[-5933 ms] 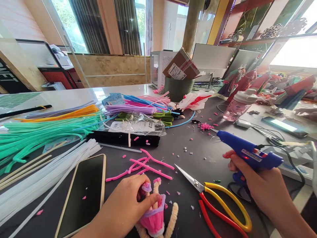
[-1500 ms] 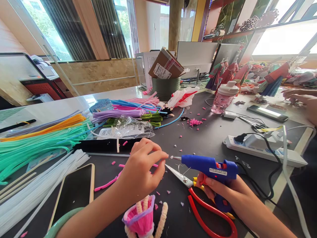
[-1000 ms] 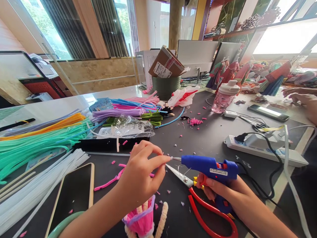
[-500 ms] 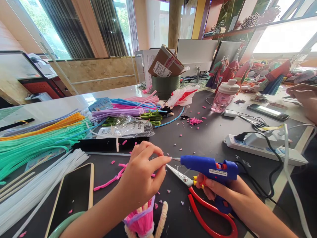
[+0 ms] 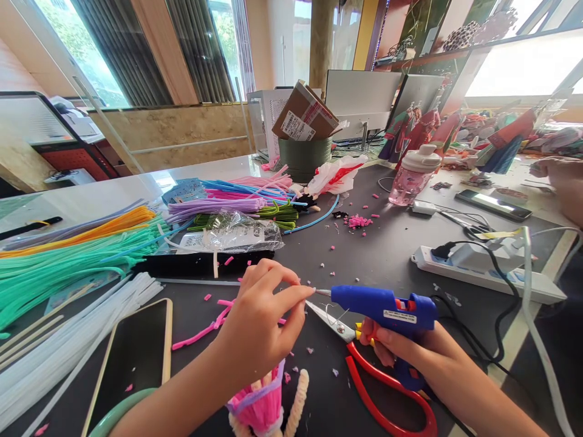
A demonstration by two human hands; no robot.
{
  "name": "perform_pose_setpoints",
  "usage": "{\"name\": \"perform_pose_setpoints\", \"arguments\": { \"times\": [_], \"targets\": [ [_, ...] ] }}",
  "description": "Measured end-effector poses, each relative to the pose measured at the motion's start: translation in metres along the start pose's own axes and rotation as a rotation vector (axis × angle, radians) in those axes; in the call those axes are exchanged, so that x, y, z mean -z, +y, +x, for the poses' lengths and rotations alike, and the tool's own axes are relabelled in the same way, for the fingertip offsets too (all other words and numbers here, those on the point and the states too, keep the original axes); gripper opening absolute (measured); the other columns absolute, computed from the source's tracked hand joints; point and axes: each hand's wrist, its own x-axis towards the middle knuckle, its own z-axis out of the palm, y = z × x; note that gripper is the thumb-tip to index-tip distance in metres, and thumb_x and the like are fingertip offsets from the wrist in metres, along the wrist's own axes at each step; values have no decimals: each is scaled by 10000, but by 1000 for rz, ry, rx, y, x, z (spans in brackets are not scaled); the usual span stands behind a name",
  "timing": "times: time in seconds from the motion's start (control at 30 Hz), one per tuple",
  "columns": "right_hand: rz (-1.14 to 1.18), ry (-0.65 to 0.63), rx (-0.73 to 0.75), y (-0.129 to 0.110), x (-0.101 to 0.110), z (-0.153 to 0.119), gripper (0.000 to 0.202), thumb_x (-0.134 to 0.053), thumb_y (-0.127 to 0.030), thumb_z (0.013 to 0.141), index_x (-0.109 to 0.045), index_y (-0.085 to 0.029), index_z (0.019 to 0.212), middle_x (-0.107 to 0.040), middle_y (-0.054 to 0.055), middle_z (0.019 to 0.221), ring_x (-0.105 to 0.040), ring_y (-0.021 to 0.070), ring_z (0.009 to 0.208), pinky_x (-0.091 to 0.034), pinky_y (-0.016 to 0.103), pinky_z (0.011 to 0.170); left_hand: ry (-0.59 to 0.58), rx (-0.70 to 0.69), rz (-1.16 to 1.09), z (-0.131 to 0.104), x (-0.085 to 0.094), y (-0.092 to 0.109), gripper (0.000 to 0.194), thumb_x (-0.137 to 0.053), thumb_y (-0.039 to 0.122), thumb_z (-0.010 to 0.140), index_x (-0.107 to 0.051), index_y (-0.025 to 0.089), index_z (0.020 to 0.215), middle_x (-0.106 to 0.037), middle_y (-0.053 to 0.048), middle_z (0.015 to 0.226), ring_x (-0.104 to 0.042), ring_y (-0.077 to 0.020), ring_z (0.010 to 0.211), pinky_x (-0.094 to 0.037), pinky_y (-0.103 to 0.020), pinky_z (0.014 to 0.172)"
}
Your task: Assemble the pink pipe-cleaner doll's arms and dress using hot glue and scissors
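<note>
My right hand (image 5: 403, 346) is wrapped round a blue hot glue gun (image 5: 385, 306), its nozzle pointing left. At the nozzle tip, my left hand (image 5: 273, 303) has thumb and forefinger pinched together; whatever is between them is too small to make out. Red-handled scissors (image 5: 387, 388) lie open on the table under the glue gun, blades toward my left hand. Below my left wrist is a pink and cream pipe-cleaner figure (image 5: 262, 403) with lilac trim, partly hidden by the arm. A bent pink pipe cleaner (image 5: 200, 340) lies left of my left hand.
Bundles of green (image 5: 82, 261), white (image 5: 91, 340) and other coloured pipe cleaners cover the left side, near a phone (image 5: 132, 358). Pink snippets (image 5: 359, 222) lie mid-table. A pink bottle (image 5: 413, 176) and a power strip (image 5: 487, 273) with cables are at right. Another person's hand (image 5: 558, 173) shows far right.
The glue gun has shifted very slightly left, its nozzle staying against the left fingertips. At the far right, the other person's hand has changed its pose a little.
</note>
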Motion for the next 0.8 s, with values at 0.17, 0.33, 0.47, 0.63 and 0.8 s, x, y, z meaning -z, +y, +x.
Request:
{"name": "perform_pose_setpoints", "arguments": {
  "times": [0.17,0.33,0.47,0.63,0.8],
  "targets": [
    [7,-23,-7,0,1,0,369,-655,-532,718,-665,-177,820,-546,2,588,-473,146,573,-367,258,502,6,2,-8,0,1,-1,228,-507,71,813,-694,184,882,-617,-50,820,-523,-191,820,-450,-357,738],
    [-4,-7,-4,3,2,1,346,-656,-506,721,-672,-174,819,-557,6,604,-466,140,562,-374,261,497,-7,2,-11,-2,1,-1,227,-515,66,808,-695,180,889,-611,-53,829,-518,-195,827,-443,-359,735],
    [9,-10,-6,2,1,0,339,-664,-489,715,-678,-167,820,-552,6,602,-465,139,564,-386,263,507,-17,6,-12,-2,0,-1,222,-511,77,812,-694,183,877,-612,-52,827,-518,-196,826,-436,-363,737],
    [-29,14,-9,-6,0,-2,320,-692,-477,681,-688,-176,788,-521,-23,559,-482,136,566,-438,263,556,-38,15,-17,-2,-1,-1,219,-500,79,816,-693,174,857,-611,-50,814,-520,-196,820,-424,-379,754],
    [-57,22,8,-9,-2,-3,326,-693,-487,674,-690,-177,775,-539,-22,570,-472,126,548,-460,262,568,-49,27,-23,-2,-2,-2,217,-502,82,818,-695,169,862,-608,-52,822,-516,-196,828,-418,-367,748]
  ]
}}
